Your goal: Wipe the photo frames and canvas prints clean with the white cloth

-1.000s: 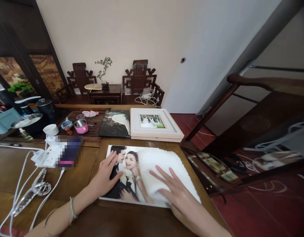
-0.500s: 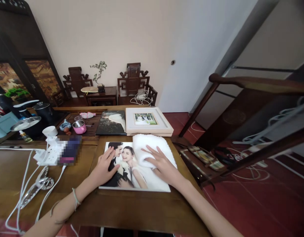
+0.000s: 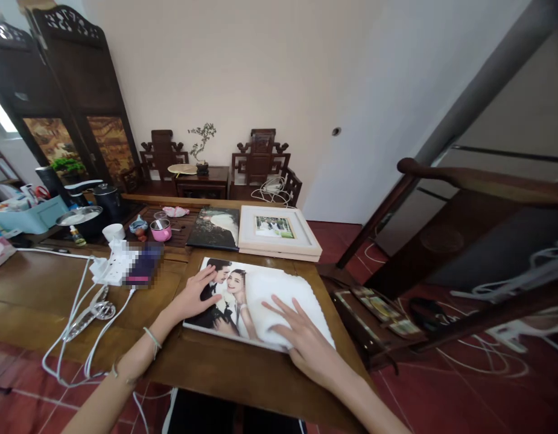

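Currently, a bare left hand [image 3: 197, 296] with a thin pale band [image 3: 152, 339] around its wrist is resting on a flat, glossy, rectangular photo panel [image 3: 233, 306] that is showing two people posing close together. Its grip is lying loosely open, thumb and fingers spreading apart over the panel's left side and having hold of nothing. A bare right hand [image 3: 303, 334] is pressing on a fluffy white cloth [image 3: 288, 290], which is covering much of the panel's right side. That grip is spreading open too, its fingers fanning out over the cloth rather than closing around it. The photo panel itself is lying face up on the brown wooden tabletop [image 3: 215, 369], near the person's edge.

Just beyond the panel, a dark rectangular picture board [image 3: 204, 234] is lying beside a pale, box-shaped picture frame [image 3: 283, 249]. Farther left, a small pink mug with a metal lining [image 3: 162, 234] is standing on a dark slatted tray [image 3: 181, 240], and a plain white cup [image 3: 113, 232] is standing near it. Left of the panel, a white power strip [image 3: 110, 270] is lying with white cables [image 3: 132, 292] trailing from it, while a shiny, silvery object [image 3: 85, 316] is lying among them.
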A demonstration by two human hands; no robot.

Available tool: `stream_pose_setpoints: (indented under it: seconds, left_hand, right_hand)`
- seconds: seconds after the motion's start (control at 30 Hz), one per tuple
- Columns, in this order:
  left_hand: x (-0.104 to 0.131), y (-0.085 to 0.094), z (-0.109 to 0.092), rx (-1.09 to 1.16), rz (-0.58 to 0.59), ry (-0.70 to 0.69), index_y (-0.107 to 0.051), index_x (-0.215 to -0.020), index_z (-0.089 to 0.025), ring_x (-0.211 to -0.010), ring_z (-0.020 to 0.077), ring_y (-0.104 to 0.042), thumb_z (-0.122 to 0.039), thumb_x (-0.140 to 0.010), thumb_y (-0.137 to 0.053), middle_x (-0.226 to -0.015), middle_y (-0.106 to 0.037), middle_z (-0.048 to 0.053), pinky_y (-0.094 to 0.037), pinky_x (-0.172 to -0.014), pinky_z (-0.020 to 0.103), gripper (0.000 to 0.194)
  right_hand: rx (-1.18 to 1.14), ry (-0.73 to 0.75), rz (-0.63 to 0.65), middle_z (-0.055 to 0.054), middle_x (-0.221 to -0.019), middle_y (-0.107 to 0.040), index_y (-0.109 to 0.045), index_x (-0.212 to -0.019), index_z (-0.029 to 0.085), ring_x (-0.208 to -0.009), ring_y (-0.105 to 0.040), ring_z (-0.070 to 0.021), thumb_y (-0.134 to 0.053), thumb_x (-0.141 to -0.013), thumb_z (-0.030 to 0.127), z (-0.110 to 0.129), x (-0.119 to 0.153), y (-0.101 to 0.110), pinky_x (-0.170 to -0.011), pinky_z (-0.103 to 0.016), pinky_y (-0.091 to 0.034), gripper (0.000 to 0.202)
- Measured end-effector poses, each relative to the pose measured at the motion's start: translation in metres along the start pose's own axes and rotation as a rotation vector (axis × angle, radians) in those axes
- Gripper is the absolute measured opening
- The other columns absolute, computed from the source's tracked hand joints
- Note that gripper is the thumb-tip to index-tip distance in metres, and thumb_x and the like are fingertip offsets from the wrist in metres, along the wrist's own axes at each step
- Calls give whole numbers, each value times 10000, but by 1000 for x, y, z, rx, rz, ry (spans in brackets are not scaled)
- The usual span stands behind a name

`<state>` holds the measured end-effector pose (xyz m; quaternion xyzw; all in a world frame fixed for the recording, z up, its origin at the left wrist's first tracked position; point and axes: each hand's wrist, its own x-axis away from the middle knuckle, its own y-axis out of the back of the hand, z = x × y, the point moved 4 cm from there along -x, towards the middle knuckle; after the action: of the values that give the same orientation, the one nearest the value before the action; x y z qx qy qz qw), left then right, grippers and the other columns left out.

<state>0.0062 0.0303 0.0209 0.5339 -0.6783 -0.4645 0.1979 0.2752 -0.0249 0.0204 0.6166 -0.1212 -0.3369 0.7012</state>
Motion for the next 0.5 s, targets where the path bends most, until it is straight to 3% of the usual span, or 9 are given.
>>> stream_pose_setpoints:
  seconds: [0.23, 0.33, 0.5]
  left_hand:
    - [-1, 2, 7, 102, -17, 3, -481, -1376, -219, -1388, 265, -365, -471, -830, -632, -1491, -409, 122, -297, -1135, 485, 620]
    - [-2, 2, 9, 93, -18, 18, -480, -1377, -219, -1397, 255, -350, -483, -836, -624, -1497, -400, 120, -286, -1146, 468, 619]
    - [-3, 2, 10, 73, -12, 27, -473, -1383, -234, -1401, 261, -342, -489, -844, -613, -1500, -397, 111, -292, -1149, 461, 612]
  right_hand:
    - [19, -86, -24, -137, -1457, -444, -632, -1083, 170, -1417, -204, -288, -363, -531, -76, -44, -45, 1, -1097, -650, -166, 662]
    - [41, -70, 15, -140, -1459, -439, -636, -1069, 163, -1416, -188, -312, -369, -536, -87, -35, -37, 2, -1091, -671, -159, 646]
    - [-6, 22, 55, -70, -1521, -345, -641, -993, 186, -1429, -108, -307, -359, -530, -79, 4, 5, 4, -1100, -671, -168, 603]
